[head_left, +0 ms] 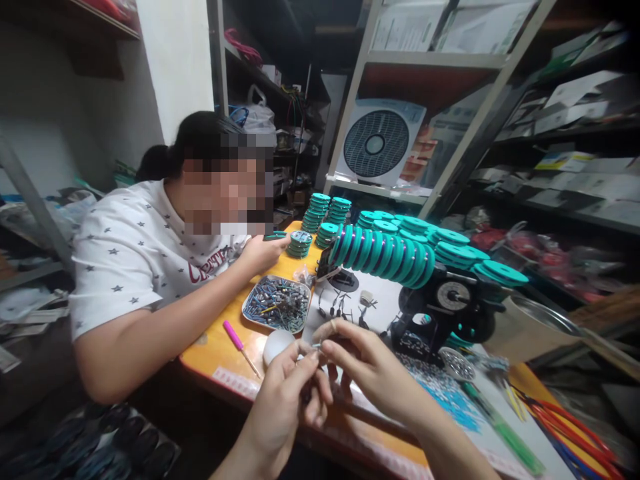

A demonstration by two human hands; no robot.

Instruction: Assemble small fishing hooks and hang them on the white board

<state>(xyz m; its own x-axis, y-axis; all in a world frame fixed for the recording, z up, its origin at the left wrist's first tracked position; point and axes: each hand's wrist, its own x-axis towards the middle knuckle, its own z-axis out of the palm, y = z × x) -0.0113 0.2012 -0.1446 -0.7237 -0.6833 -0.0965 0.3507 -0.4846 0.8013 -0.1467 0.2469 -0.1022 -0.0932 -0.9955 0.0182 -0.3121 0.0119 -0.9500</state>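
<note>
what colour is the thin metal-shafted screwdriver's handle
The slim handle is bright pink, clearest in the head view.

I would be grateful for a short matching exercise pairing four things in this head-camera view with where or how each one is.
1. Thin tool with a pink handle
2. White box fan with a round dark grille
3. Pale tray with rounded corners
4. The wearer's left hand and right hand

A. Heaped with small metal parts
B. Holding a tiny piece at the fingertips
C. Standing on a shelf
D. Lying near the edge of the orange table

Pairs: 1-D; 2-C; 3-A; 4-B
</note>
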